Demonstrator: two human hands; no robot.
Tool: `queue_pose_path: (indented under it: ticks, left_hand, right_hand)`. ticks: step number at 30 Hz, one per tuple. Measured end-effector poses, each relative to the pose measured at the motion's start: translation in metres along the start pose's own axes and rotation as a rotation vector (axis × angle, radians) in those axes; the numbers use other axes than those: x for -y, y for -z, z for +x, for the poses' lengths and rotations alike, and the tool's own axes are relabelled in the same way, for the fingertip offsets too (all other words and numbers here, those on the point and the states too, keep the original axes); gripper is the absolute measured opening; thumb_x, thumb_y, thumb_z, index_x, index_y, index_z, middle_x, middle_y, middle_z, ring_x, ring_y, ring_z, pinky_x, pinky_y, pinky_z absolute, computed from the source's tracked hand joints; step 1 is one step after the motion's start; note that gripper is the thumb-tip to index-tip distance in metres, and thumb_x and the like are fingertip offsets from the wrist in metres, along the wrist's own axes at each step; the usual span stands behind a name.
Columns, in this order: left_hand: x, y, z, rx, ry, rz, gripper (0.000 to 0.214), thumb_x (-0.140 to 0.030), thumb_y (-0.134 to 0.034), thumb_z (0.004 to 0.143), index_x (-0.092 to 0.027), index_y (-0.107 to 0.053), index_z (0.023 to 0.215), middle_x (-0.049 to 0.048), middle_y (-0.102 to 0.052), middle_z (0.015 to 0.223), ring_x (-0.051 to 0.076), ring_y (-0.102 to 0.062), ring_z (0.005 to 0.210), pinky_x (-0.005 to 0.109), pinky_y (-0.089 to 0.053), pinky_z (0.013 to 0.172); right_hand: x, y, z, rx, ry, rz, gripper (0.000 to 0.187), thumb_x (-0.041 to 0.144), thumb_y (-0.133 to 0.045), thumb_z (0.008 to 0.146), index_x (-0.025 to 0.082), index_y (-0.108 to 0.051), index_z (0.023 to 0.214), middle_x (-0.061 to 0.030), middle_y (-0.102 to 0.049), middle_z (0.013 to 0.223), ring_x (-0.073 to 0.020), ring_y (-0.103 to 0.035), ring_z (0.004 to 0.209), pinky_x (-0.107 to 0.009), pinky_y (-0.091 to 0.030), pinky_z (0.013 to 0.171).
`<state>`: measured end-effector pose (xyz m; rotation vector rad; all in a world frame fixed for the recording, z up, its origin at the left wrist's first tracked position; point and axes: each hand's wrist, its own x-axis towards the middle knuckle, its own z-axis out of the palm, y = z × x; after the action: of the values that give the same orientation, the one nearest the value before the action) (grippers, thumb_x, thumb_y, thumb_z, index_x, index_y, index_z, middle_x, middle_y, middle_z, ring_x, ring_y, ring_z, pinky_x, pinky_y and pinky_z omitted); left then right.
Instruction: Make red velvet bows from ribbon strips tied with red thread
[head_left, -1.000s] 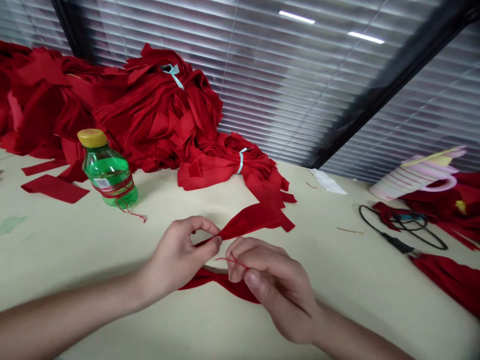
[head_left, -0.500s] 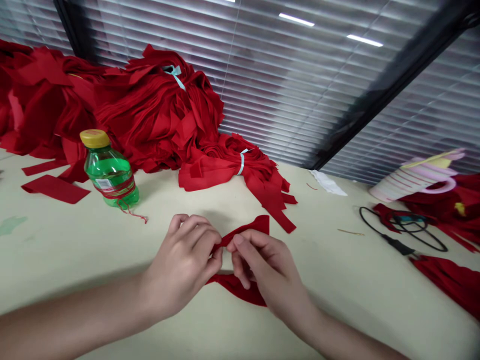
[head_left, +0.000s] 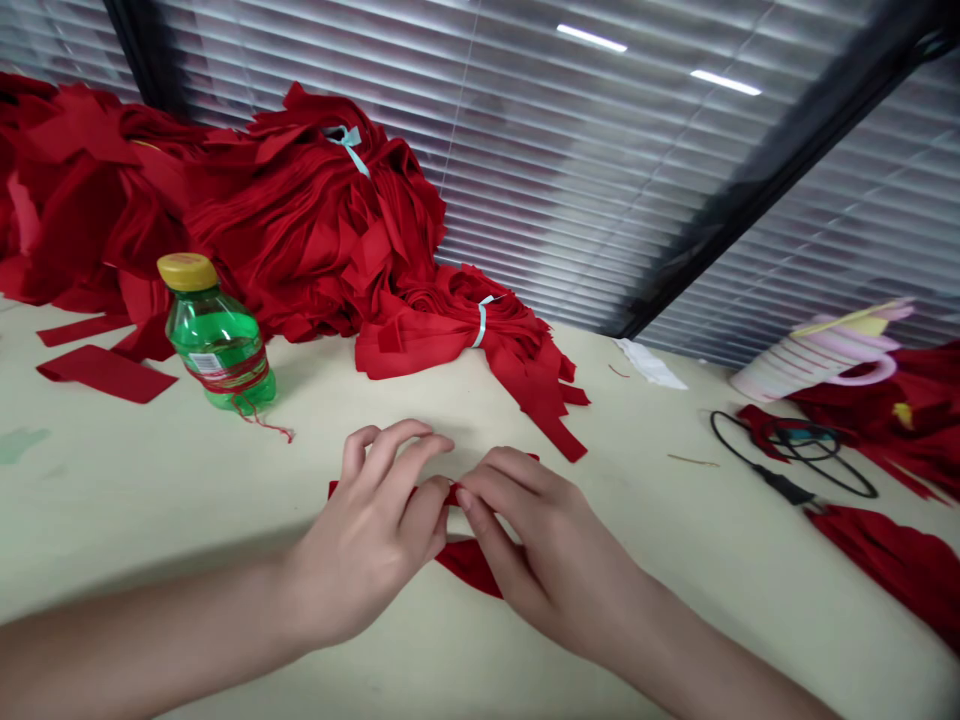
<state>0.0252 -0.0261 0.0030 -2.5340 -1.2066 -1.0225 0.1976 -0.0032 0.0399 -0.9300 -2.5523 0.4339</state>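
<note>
Between my hands is a small red fabric strip (head_left: 453, 494), gathered narrow where it shows. My left hand (head_left: 375, 530) grips it between thumb and forefinger, the other fingers raised and apart. From the right, my right hand (head_left: 536, 525) pinches the same strip with thumb and fingertips. A bit of red cloth also shows past the left hand's outer side. Below the hands another red fabric piece (head_left: 472, 567) lies on the pale table (head_left: 360, 675), partly covered by the right hand. The fingers hide most of the held strip.
Large heaps of red fabric strips (head_left: 300, 220) and a tied bundle (head_left: 442, 335) lie at the back, against window blinds (head_left: 540, 200). A green bottle (head_left: 221, 340) wound with red thread stands left. Rightward are a striped mug (head_left: 802, 360), a black cable (head_left: 780, 485) and more red cloth (head_left: 885, 560).
The left hand's outer fingers have lifted and spread. The right hand's fingers have closed in over the strip, and the strip's far end is now mostly hidden.
</note>
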Motion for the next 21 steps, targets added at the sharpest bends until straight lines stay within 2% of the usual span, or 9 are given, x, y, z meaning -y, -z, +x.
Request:
queue_pose_path:
  ticks: [5,12,21]
  left_hand:
    - [0.0,0.003,0.004,-0.009,0.013,-0.017,0.013,-0.007,-0.046,0.085,-0.011,-0.058,0.083,0.0064,-0.065,0.081,0.026,-0.053,0.093,0.041,-0.031,0.076]
    - [0.002,0.007,0.007,0.02,0.074,-0.07,0.01,-0.011,-0.048,0.085,-0.011,-0.057,0.081,0.0054,-0.064,0.078,0.024,-0.052,0.088,0.038,-0.029,0.073]
    - [0.007,0.002,0.007,-0.016,0.143,-0.167,0.005,-0.009,-0.054,0.079,-0.014,-0.054,0.079,0.0025,-0.064,0.076,0.022,-0.052,0.087,0.037,-0.03,0.074]
  right_hand:
    - [0.003,-0.005,-0.004,0.03,-0.012,-0.078,0.02,0.012,-0.035,0.085,0.014,-0.051,0.072,-0.0065,-0.049,0.075,-0.0166,-0.043,0.068,-0.033,-0.038,0.063]
    - [0.007,-0.008,-0.007,0.018,0.007,-0.106,0.023,0.011,-0.034,0.085,0.013,-0.049,0.068,-0.0072,-0.049,0.072,-0.0168,-0.042,0.067,-0.03,-0.036,0.058]
    - [0.006,-0.012,-0.009,-0.046,0.072,-0.067,0.019,0.009,-0.036,0.085,0.014,-0.046,0.069,-0.006,-0.047,0.071,-0.0158,-0.041,0.066,-0.029,-0.036,0.057]
